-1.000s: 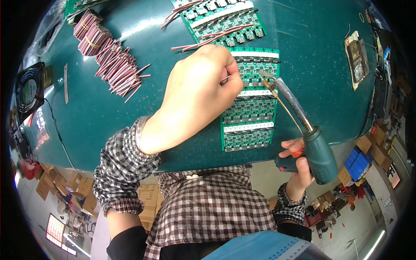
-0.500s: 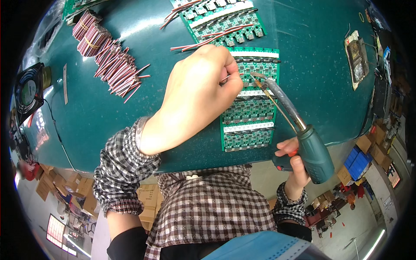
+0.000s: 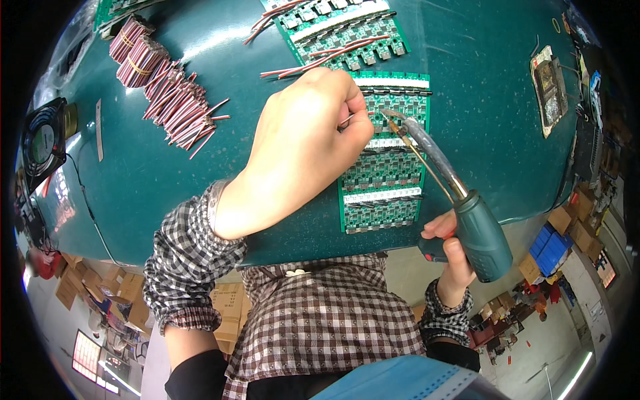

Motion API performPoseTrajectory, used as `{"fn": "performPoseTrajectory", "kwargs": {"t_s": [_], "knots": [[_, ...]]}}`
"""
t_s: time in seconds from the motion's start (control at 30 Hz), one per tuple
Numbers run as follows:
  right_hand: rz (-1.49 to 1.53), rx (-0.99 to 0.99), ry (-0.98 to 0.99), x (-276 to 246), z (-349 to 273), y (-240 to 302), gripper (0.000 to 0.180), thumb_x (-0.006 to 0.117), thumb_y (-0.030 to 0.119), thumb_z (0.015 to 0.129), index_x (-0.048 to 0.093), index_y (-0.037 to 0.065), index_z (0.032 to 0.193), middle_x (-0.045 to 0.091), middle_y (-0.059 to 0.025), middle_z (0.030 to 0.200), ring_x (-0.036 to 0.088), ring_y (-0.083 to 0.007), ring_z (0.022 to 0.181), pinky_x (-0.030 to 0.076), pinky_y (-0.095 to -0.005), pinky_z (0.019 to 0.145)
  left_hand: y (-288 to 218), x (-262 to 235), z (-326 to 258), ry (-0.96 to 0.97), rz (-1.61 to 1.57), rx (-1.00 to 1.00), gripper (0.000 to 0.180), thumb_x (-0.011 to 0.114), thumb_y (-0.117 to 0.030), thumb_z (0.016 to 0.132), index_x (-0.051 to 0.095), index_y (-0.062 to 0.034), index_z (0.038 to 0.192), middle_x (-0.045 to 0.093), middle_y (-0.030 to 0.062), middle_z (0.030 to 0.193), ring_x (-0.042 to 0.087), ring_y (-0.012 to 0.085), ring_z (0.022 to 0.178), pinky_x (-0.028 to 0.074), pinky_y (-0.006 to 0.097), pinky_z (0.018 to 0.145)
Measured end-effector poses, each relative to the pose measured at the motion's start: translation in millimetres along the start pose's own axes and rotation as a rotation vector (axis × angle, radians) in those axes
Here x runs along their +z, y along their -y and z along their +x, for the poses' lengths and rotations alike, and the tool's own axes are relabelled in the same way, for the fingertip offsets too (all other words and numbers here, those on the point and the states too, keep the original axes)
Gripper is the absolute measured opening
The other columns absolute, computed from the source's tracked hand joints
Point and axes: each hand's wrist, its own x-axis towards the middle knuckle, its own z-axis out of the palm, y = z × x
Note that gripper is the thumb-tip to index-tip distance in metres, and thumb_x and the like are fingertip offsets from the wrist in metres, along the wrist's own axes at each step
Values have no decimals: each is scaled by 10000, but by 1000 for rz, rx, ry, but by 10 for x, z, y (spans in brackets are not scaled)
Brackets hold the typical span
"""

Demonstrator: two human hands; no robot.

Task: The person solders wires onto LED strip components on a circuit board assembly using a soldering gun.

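Note:
My left hand (image 3: 300, 137) is closed in a pinch on a thin wire (image 3: 346, 121), mostly hidden by my fingers, above the upper part of a green circuit board panel (image 3: 382, 179). My right hand (image 3: 457, 261) grips a dark green soldering gun (image 3: 485, 233) by its handle, from below. Its bent metal tip, with a thin brass-coloured tube alongside, reaches up and left to the board, close to my left fingertips. Whether the tip touches the wire cannot be made out.
Another board panel (image 3: 347, 30) lies farther off, with red and white wires across it. Bundled and loose wires (image 3: 177, 107) lie at the left. Beyond them are a black fan (image 3: 45, 140) and its cable. A worn soldering-tip cleaning tray (image 3: 548, 93) lies far right on the green mat.
The soldering gun has shifted slightly left, its tip now nearer my left fingertips. My left hand keeps its pinch in nearly the same place.

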Motion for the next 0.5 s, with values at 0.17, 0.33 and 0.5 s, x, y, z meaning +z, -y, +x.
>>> {"fn": "performPoseTrajectory", "kwargs": {"t_s": [0.17,0.33,0.5], "knots": [[-2,-24,2,-3,3,-41,524,723,167,801,417,-46,1169,610,-132,817,622,-224,770,527,-334,668,1,1,-2,-5,4,7,85,650,-14,721,576,-21,763,492,18,647,450,98,560,389,240,519],[15,5,-20,11,5,-10,530,730,173,795,421,-38,1170,610,-130,803,620,-216,749,517,-320,654,2,-1,0,-3,-2,7,87,649,-9,719,572,-22,758,488,18,648,448,99,561,387,242,519],[-29,53,-17,1,1,-19,532,733,183,787,429,-30,1168,617,-126,784,620,-204,721,502,-304,637,1,2,-5,-5,1,9,90,649,-5,717,570,-23,756,482,17,646,442,98,560,381,240,516]]}}
